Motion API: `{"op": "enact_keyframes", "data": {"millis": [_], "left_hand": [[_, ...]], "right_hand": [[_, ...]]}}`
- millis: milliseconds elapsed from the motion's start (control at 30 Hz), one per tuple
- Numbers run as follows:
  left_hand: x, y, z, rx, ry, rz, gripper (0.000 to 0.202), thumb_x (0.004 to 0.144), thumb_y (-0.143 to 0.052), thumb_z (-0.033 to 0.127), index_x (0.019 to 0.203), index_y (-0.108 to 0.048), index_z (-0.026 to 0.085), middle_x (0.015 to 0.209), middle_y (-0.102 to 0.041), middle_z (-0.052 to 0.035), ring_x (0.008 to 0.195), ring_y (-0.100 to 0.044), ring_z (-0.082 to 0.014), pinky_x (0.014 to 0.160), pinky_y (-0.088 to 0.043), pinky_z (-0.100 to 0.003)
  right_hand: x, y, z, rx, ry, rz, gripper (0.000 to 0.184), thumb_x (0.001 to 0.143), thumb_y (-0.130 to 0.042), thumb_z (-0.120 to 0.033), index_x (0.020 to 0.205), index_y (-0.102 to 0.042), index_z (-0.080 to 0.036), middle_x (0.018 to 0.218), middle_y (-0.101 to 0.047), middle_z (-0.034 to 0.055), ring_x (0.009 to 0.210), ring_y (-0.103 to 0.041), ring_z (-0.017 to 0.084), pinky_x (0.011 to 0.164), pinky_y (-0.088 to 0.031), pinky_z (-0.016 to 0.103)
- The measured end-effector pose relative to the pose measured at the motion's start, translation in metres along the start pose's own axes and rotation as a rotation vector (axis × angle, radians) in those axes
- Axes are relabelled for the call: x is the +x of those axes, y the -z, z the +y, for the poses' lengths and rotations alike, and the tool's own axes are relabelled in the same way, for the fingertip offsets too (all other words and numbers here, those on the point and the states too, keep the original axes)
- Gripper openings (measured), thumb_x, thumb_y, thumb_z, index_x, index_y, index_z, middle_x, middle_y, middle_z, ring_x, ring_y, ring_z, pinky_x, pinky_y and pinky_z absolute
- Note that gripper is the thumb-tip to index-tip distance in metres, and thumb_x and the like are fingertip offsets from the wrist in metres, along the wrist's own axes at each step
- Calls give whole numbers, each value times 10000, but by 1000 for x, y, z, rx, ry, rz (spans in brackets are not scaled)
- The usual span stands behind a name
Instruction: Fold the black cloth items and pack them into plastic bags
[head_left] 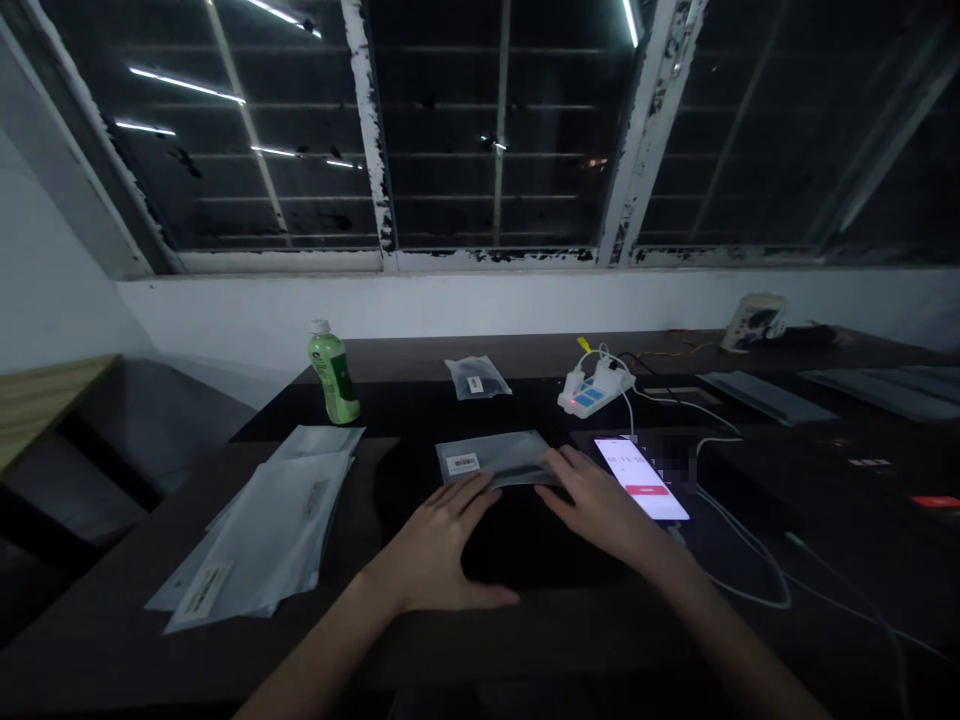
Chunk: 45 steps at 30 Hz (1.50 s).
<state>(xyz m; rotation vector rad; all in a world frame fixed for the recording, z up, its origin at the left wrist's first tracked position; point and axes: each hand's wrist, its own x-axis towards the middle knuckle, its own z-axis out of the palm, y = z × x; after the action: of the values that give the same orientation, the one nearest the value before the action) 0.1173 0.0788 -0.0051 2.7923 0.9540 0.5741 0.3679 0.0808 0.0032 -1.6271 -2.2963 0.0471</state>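
- Left hand (442, 545) lay flat, palm down, fingers spread apart, gripping nothing; fingertips reached the near edge of the grey pouch (499, 458).
- Right hand (600, 505) was flat too, fingers loosely apart, tips resting on the pouch's near right corner.
- Grey pouch lay flat on the dark desk (112, 620), at 12 o'clock from both hands, with a white barcode label (463, 463) at its left end.
- Lit phone (641, 478) sat screen up, just beside the right hand at its 2 o'clock; a white cable (784, 595) looped off toward 4 o'clock.
- Stack of pale pouches (262, 520) lay fanned out at 9 o'clock from the left hand, well apart from it.
- Green bottle (334, 375) stood upright at 11 o'clock, behind that stack.
- Small clear bag (478, 377) with dark contents lay at 12 o'clock, beyond the grey pouch and apart from it.
- White power strip (592, 392) sat at 1 o'clock, red light showing, leads plugged in.
- Pale cup-like thing (752, 320) stood far off at 2 o'clock by the wall; too dim for details.
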Motion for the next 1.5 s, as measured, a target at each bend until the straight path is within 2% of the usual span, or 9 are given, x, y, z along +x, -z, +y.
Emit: {"op": "enact_keyframes", "data": {"millis": [133,267,667,767,900,1000,1100,1333,1500], "left_hand": [[5,-11,5,85,-46,-1,720,806,-701,403,1415,-438,124,1524,-400,-175,1405,-389,-307,1139,-368,-484],[9,-14,6,106,-59,-2,503,916,-579,247,1394,-464,141,1473,-486,-138,1365,-454,-270,1122,-398,-466],[20,2,-8,-33,75,201,379,718,-527,-64,987,-542,202,1010,-630,-31,965,-632,-195,833,-549,-319],[23,0,-8,26,133,133,388,697,-532,-47,990,-494,206,968,-600,-30,881,-621,-201,746,-551,-323],[20,1,-10,42,109,102,410,768,-687,165,1134,-507,209,1152,-588,-81,1087,-587,-263,940,-510,-434],[15,3,-12,3,53,64,610,797,-725,408,1318,-470,220,1404,-483,-134,1293,-481,-308,1066,-429,-489],[13,1,-12,25,22,31,627,871,-645,443,1410,-423,214,1486,-441,-142,1383,-405,-307,1113,-386,-497],[18,-12,-8,139,-9,105,329,942,-488,110,1261,-551,168,1255,-661,-85,1177,-607,-224,1034,-488,-403],[23,-16,3,192,98,138,254,840,-458,-20,933,-556,194,973,-639,-42,929,-625,-200,780,-565,-314]], "right_hand": [[-22,15,2,209,168,-156,525,855,-659,-455,1319,-515,-259,1460,-425,107,1325,-451,270,1055,-428,408],[-24,8,-7,104,191,-225,694,789,-722,-405,1395,-488,-161,1590,-242,179,1463,-218,343,1144,-321,500],[7,-10,-29,-92,336,93,366,745,-430,93,967,-608,-137,999,-634,98,940,-607,242,853,-522,405],[8,-5,-30,-7,268,42,266,766,-541,31,956,-578,-153,977,-609,84,918,-592,239,818,-516,392],[9,33,-4,422,222,-210,213,843,-683,-357,993,-601,-231,1132,-609,49,962,-617,203,831,-521,347],[14,52,18,695,99,-34,252,961,-482,-428,974,-620,-217,1156,-648,73,1038,-632,205,900,-505,356],[15,41,22,491,-44,193,270,975,-441,-381,941,-640,-202,977,-700,76,927,-665,217,872,-512,387],[-8,-11,-8,172,204,38,443,863,-640,-276,1285,-550,-175,1347,-583,120,1249,-541,260,1044,-452,420],[2,-25,-30,-177,121,61,283,784,-494,46,964,-591,-151,985,-664,104,909,-673,251,754,-559,350]]}}
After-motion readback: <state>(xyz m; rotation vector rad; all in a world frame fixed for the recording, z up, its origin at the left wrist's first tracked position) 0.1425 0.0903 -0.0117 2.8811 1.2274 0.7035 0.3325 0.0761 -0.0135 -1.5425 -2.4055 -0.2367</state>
